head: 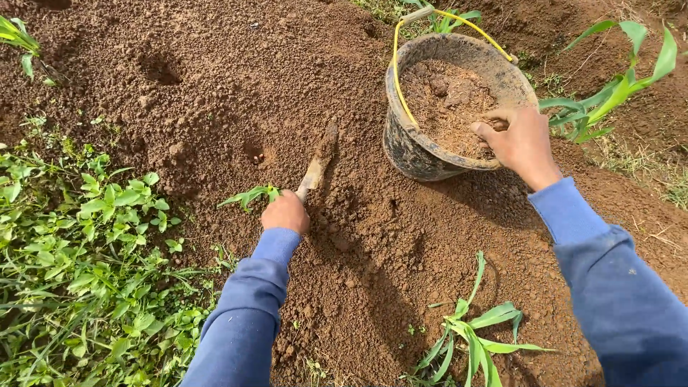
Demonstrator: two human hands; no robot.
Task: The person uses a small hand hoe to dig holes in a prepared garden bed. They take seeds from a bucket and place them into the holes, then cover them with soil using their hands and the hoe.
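Item 1, left hand (pixel 285 213): I see my left grip clenched round the handle of a digging tool (pixel 316 163). The blade points up and away from me, its tip sunk in the loose brown soil (pixel 215 79). The sleeve on this arm is blue.

Item 2, right hand (pixel 522 143): it rests on the near rim of the bucket (pixel 412 147), fingers curled over the edge and dipping into the contents. I cannot tell whether this grip holds any of the material or merely touches it. Same blue sleeve.

Item 3, bucket: dark, worn and mud-streaked, tilted slightly toward me, with a thin yellow handle (pixel 395 68) swung up over its far side. It sits on the soil to the right of the digging tool, well apart from it. Inside is a brown crumbly fill (pixel 441 97) with a few lumps.

Item 4, small hole (pixel 254 153): just left of the tool's blade, a shallow dip in the soil. A second, larger hollow (pixel 159 69) lies farther up and to the left.

Item 5, seedlings: one small green shoot (pixel 251 196) just beside my left hand; a larger young plant (pixel 476 337) near the bottom edge between my arms; another with long leaves (pixel 616 89) to the right of the bucket.

Item 6, weeds (pixel 79 265): a dense green patch along the left edge.
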